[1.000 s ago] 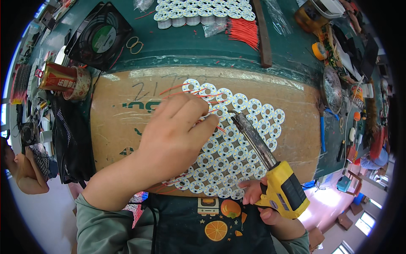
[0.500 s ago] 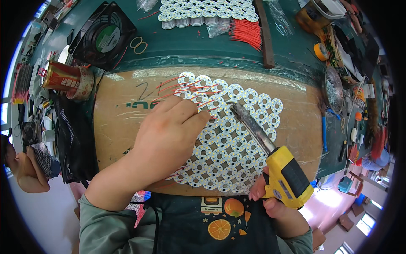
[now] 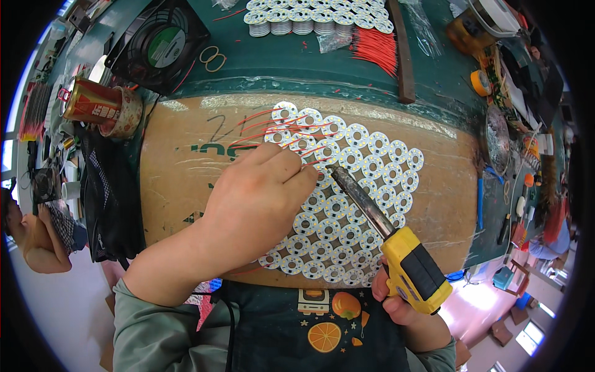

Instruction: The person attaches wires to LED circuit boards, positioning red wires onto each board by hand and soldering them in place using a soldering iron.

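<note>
White round LED discs (image 3: 331,230), each with a hole in its middle, lie in slanting rows on a brown board (image 3: 180,204). Thin red wires (image 3: 248,121) run leftward from several discs in the upper left rows. Over the left part of the rows, my left hand (image 3: 257,201) is closed, thumb and finger pinched at a red wire; its own knuckles hide most of the grip. My right hand (image 3: 393,302) wraps round the handle of a yellow and black soldering gun (image 3: 414,273). The gun's dark tip is at a disc just beside my left fingertips.
Stacked discs (image 3: 310,23) and a bundle of red wires (image 3: 375,51) lie beyond the board, beside a dark bar (image 3: 404,68). A black fan (image 3: 162,46) and a red-gold can (image 3: 93,102) stand left. On the right are a tape roll (image 3: 480,83) and a metal dish (image 3: 496,139).
The soldering gun's tip has come left and nearer to me, closing in on my left fingertips. My left hand keeps its pinch. The whole view has shifted slightly.
</note>
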Demonstrator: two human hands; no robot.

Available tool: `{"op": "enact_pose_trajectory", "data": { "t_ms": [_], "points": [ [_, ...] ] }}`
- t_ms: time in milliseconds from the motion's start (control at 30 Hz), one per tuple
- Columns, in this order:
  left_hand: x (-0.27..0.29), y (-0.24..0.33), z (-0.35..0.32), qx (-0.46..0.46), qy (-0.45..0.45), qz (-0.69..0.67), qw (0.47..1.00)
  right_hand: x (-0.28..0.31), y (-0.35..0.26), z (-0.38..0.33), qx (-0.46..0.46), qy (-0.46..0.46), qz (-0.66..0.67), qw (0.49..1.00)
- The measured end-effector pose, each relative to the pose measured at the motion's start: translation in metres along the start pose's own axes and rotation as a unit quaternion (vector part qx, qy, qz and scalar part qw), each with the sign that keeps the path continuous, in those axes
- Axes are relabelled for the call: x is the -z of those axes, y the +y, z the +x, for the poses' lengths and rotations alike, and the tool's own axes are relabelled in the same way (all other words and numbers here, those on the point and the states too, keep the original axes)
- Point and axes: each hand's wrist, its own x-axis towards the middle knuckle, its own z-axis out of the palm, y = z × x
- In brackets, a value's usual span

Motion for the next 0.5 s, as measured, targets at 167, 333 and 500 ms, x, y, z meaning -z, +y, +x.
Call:
{"op": "enact_pose_trajectory", "data": {
  "t_ms": [167,333,500],
  "points": [
    [0.000,0.000,0.000,0.000,-0.002,-0.004,1.000,0.003,0.006,-0.006,-0.018,-0.001,0.015,1.000],
    [-0.002,0.000,-0.001,-0.005,0.000,0.001,1.000,0.004,0.010,-0.009,-0.037,0.000,0.025,0.999],
    [-0.003,0.000,-0.001,-0.003,-0.002,0.007,1.000,0.005,0.013,-0.007,-0.027,-0.006,-0.021,0.999]
  ]
}}
